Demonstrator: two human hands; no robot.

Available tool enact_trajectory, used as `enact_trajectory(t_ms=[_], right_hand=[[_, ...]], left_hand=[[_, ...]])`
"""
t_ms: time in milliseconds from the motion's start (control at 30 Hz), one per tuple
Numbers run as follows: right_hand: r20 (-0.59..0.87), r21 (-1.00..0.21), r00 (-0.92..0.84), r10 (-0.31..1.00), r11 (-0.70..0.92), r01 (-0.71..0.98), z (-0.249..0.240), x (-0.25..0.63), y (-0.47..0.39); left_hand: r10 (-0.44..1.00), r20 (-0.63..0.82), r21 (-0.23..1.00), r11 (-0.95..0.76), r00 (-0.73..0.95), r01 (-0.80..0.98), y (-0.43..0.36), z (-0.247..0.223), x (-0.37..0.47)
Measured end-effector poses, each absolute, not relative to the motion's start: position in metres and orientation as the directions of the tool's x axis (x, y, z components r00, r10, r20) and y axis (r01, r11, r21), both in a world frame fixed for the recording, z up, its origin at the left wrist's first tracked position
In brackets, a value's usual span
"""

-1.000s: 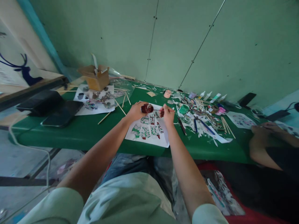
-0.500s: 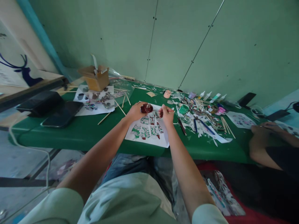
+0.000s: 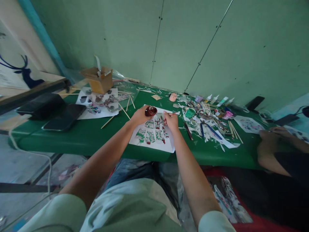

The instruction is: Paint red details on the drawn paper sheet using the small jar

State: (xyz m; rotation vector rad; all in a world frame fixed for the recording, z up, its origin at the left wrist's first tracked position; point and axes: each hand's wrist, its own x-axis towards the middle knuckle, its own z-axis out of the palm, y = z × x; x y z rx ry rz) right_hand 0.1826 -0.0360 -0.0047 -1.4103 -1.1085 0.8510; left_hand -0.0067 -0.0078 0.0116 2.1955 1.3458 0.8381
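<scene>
My left hand is closed round a small jar of dark red paint, tilted above the far edge of a white paper sheet. Pinched in the fingers of my right hand is a thin paintbrush with a reddish handle. Its tip end points down and left over the paper, partly hidden by the fingers. On the sheet lie several flat patterned pieces coloured green, white and dark red.
Right of the paper spreads clutter: an open green paint jar, pens, scraps and wooden sticks. A cardboard box and black phone are at left. Another person's hands work at far right.
My right hand has drawn the brush away from the red jar and turned it down toward the patterned pieces. The left hand still holds the jar, now tipped a little differently.
</scene>
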Motion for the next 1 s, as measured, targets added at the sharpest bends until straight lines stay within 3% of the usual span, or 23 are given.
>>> enact_trajectory(t_ms=[467,1000], right_hand=[[0.149,-0.96,0.259,0.954,0.076,0.27,-0.0086,0.1826,-0.0342],[0.159,-0.965,0.268,0.95,0.092,0.247,-0.0073,0.1828,-0.0353]], left_hand=[[0.915,0.233,0.576,-0.402,0.328,0.712,-0.0055,0.009,-0.0066],[0.919,0.21,0.565,-0.392,0.332,0.726,-0.0051,0.0094,-0.0059]])
